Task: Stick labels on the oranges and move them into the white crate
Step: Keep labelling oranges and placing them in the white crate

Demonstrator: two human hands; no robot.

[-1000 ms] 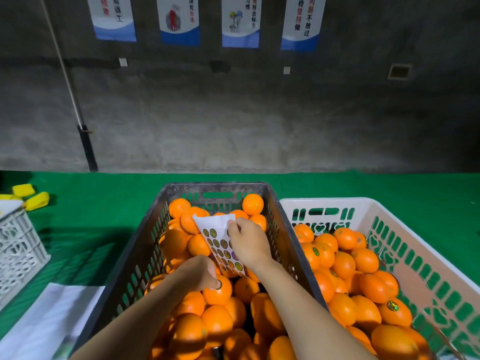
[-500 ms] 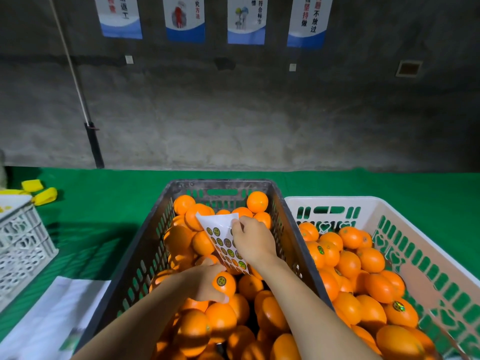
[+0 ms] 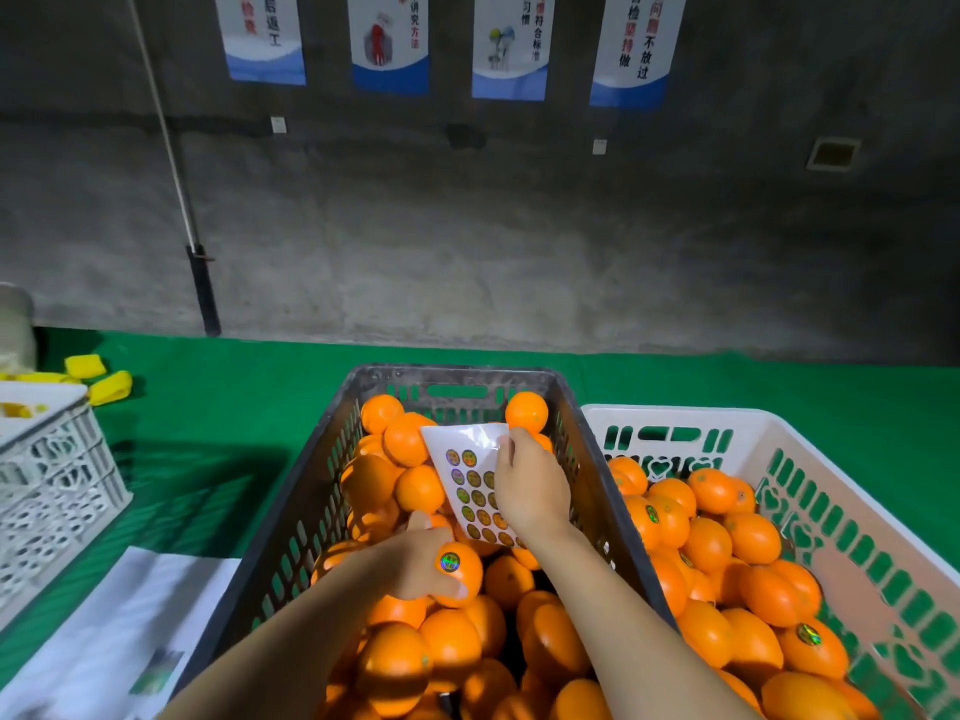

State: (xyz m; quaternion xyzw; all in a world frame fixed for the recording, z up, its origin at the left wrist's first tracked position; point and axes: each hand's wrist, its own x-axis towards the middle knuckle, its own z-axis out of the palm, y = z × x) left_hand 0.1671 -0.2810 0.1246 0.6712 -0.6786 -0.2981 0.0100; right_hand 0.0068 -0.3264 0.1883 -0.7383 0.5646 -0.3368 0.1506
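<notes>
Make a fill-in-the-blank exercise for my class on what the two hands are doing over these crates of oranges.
The left hand grips a labelled orange over the dark crate, which stands to the ____ of the white crate.
The right hand pinches a sheet of labels whose paper is ____.
The cloth under both crates is ____.
Missing words: left; white; green.

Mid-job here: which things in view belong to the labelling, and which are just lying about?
For the job: label sheet pinched by right hand; labelled orange held in left hand; dark crate of oranges; white crate.
Lying about: yellow pieces; small lattice crate; paper sheet; wall posters.
</notes>
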